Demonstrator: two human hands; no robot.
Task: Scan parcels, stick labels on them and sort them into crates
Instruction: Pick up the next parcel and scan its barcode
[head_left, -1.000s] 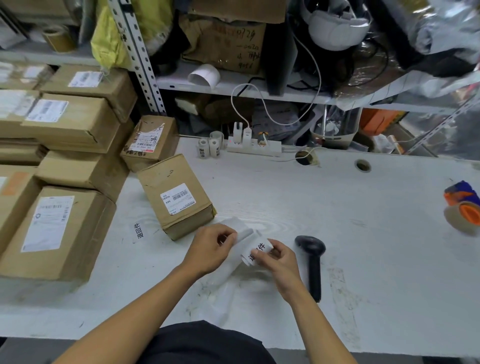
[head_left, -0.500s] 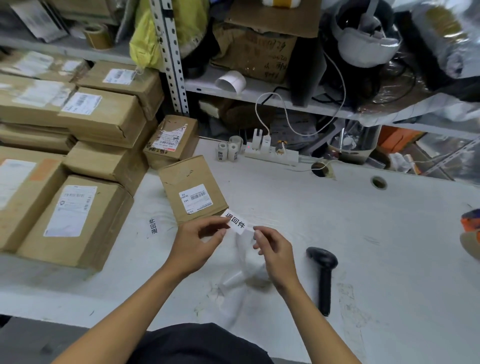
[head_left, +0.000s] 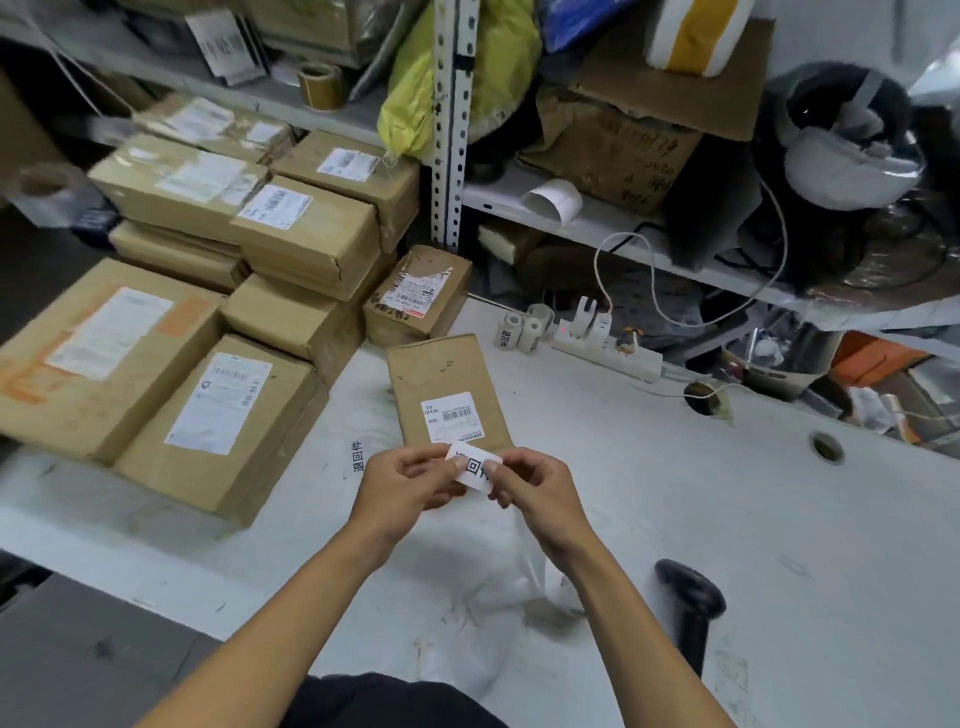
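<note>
While the desk (head_left: 675, 519) carries everything you need, most of the work looks to be ahead of you: a stack of brown parcels (head_left: 208, 322) sits piled at its left end, each with a shipping sticker, and no crate shows anywhere in view, so sorting has not visibly begun. Straight ahead of your hands lies the one parcel (head_left: 447, 395) you seem to be dealing with, flat on the desk with its white barcode sticker facing up; I judge it is next to take the label. Under your wrists lies a translucent plastic sheet (head_left: 514, 571), and to the right of it the black scanner (head_left: 691, 608) lies on the desk, untouched by either hand, so whether this parcel has been scanned cannot be told. Your left hand (head_left: 405, 483) and right hand (head_left: 535, 488) meet just short of the parcel's near edge, the fingers of each curled and pinching one end of the small white label (head_left: 474, 467) with black characters on it. It is held in the air between them, not yet stuck down. A like label (head_left: 357, 457) is already stuck to the desk just left of your left hand
</note>
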